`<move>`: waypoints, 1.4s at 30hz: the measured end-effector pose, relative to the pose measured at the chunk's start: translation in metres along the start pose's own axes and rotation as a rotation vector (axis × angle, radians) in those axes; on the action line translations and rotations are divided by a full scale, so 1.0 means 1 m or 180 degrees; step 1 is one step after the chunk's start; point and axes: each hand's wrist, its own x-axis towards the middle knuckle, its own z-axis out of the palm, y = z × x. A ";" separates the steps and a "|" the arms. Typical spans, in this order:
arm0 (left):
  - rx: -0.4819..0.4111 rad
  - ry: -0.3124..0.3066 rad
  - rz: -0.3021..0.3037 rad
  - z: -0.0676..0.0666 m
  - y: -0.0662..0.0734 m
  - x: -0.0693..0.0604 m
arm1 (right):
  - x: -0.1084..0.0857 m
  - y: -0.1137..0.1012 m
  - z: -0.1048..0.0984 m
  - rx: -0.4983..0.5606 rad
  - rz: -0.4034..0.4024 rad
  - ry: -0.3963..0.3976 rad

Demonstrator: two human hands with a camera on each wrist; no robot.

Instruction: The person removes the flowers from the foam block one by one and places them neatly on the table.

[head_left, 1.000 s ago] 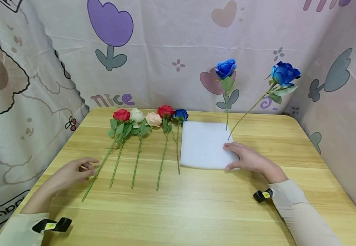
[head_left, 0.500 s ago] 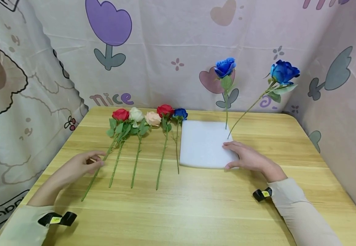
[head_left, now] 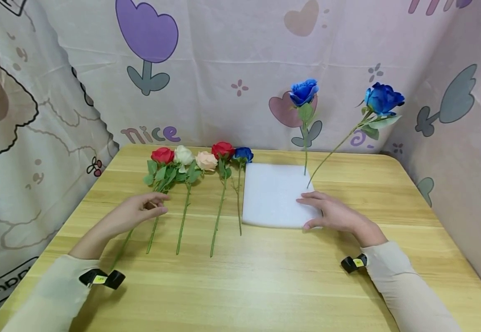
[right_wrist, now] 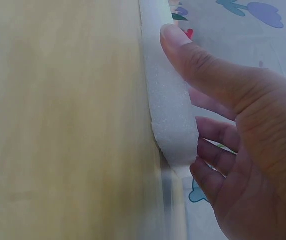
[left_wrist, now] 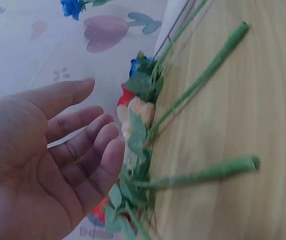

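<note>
Toward the left edge of a pale yellow wood-grain table [head_left: 240,286], a bare left hand [head_left: 134,213], held above slim green stems [head_left: 151,237] with fingers loosely bent, apart from the thumb, gripping nothing. Just beyond, from near the table's back left corner rightward, 5 blooms laid flat: a leafy red rose [head_left: 163,155], a creamy white rose [head_left: 183,155], a pale peach rose [head_left: 206,161], a 2nd red rose [head_left: 222,149], a dark blue rose [head_left: 243,154]. Heads toward the back edge, stem ends toward the front edge and fanned, probably for easy reach; all between the 2 hands or under the left. Next, right beside the last stem, a flat, square white foam slab [head_left: 273,193]. Planted near the slab's right edge, apparently propped by foam alone: an upright bright blue rose [head_left: 304,92] near the back right corner, then a right-leaning bright blue rose [head_left: 383,99]. On the slab's front right corner, well apart from the left, a bare right hand [head_left: 335,213], resting with thumb and relaxed fingers spread, presumably for steadying.
</note>
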 end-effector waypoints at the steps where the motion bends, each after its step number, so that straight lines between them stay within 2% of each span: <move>1: -0.0005 -0.0019 0.0005 0.001 0.002 0.004 | 0.000 0.000 0.000 -0.0011 -0.0009 -0.0002; 10: -0.0165 -0.0123 0.0056 0.013 0.020 0.033 | -0.001 0.000 0.001 -0.0021 0.0007 -0.0045; 19: -0.0155 -0.0181 0.0391 0.026 0.041 0.061 | -0.002 0.001 0.003 -0.0051 -0.0007 -0.0010; 26: -0.0405 -0.0321 0.0320 0.035 0.056 0.081 | -0.001 0.002 0.004 -0.0066 -0.0031 -0.0004; 31: -0.0579 -0.0357 0.0351 0.040 0.064 0.097 | -0.001 0.002 0.003 -0.0045 -0.0006 -0.0013; 35: -0.0681 -0.0343 0.0460 0.046 0.072 0.109 | -0.001 0.001 0.002 -0.0035 -0.0020 0.0002; 42: -0.0914 -0.0378 0.0642 0.059 0.085 0.130 | -0.002 0.001 0.002 -0.0154 -0.0218 0.0104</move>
